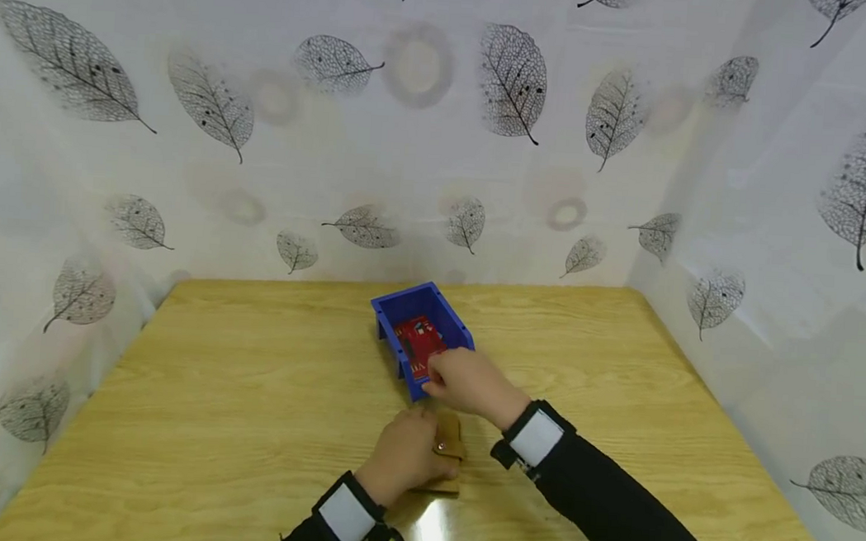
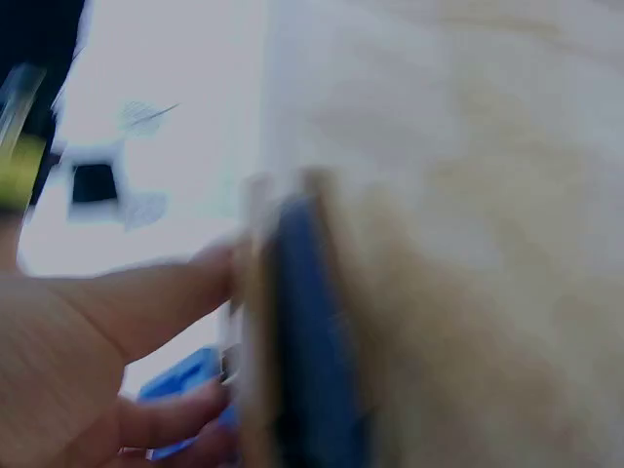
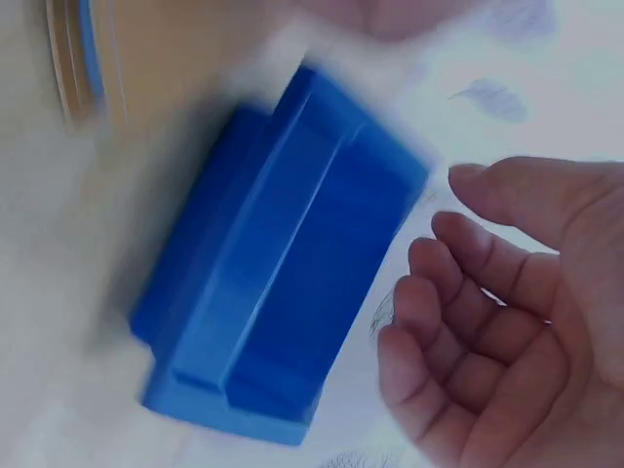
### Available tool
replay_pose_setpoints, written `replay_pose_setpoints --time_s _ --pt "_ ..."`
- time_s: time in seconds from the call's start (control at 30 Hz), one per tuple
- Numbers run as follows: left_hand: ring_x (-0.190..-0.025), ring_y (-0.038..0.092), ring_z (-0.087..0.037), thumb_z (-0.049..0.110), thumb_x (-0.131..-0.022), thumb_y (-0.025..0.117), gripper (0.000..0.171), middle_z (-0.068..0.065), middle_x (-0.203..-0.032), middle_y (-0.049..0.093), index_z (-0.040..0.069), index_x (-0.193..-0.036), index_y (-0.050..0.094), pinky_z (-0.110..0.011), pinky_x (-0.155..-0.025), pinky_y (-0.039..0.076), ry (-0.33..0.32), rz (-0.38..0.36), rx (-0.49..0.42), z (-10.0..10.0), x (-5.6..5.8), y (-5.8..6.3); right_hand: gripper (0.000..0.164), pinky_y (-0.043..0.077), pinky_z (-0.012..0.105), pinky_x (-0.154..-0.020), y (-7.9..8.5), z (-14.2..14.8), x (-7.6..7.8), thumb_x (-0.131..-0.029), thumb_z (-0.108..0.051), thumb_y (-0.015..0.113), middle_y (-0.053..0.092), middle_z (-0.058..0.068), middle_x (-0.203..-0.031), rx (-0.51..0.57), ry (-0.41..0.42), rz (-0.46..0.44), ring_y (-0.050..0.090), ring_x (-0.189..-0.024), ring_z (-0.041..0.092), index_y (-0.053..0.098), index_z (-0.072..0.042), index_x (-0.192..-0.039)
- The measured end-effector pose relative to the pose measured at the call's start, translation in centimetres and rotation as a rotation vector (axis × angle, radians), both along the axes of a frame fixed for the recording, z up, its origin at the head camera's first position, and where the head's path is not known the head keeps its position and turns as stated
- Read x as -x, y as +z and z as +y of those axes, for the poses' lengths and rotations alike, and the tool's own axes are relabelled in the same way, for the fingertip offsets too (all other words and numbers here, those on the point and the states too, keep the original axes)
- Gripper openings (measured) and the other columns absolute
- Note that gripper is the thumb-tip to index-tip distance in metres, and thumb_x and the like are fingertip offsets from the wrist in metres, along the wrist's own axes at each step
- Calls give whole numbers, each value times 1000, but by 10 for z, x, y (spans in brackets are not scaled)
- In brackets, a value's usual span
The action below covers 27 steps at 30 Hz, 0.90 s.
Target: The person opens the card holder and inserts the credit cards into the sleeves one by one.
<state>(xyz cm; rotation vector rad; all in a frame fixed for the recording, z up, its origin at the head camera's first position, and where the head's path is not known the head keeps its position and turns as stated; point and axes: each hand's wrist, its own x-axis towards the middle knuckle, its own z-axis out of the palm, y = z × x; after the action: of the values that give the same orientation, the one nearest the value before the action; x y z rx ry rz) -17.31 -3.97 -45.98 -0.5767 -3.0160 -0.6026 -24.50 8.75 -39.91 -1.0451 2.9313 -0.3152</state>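
Gripping L hand [image 1: 403, 455]: thumb & fingers round tan case [image 1: 449, 433], prob. to steady it.
Case: just nearer than blue bin [image 1: 407, 304]; partly hidden by hand, blurred in L wrist view.
R hand [image 1: 471, 384]: at bin's near end, loosely curled, nothing visibly held.
Red item [image 1: 415, 340]: in bin, walls prob. containing it; part hidden, exact type unclear.

The desk [image 1: 247, 391] has a pale yellow wood-grain top; a blue plastic bin [image 1: 405, 305] stands directly on it.
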Motion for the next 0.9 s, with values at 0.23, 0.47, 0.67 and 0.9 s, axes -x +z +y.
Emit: replay_pose_setpoints --time_s 0.23,0.47,0.67,0.9 --pt "-70 56 -15 37 -56 94 51 0 -79 57 8 -81 59 -30 -61 46 -37 -133 -160 -10 4 4 27 34 22 -48 -30 15 -35 -85 -25 70 44 -12 -58 -98 63 -150 39 -52 4 55 -20 -63" --pt "-69 54 -17 36 -56 94 51 1 -77 52 11 -74 53 -31 -59 44 -14 -144 -187 -8 3 1 36 37 24 -44 -40 14 -49 -90 -26 66 45 -8 -55 -168 107 35 39 -49 4 52 -17 -58" --pt "-74 57 -21 37 -56 94 51 -1 -81 54 9 -75 55 -35 -66 48 -17 -95 -184 -7 2 -5 34 34 22 -44 -43 14 -53 -87 -17 65 42 -8 -56 -137 144 77 36 -51 4 48 -17 -57" --pt "-75 57 -23 43 -64 88 53 -5 -85 56 4 -86 61 -35 -66 48 -9 -72 -157 -9 6 -8 31 23 19 -46 -47 35 -43 -77 -10 61 30 -11 -52 122 -82 12 26 -48 3 42 -17 -53"
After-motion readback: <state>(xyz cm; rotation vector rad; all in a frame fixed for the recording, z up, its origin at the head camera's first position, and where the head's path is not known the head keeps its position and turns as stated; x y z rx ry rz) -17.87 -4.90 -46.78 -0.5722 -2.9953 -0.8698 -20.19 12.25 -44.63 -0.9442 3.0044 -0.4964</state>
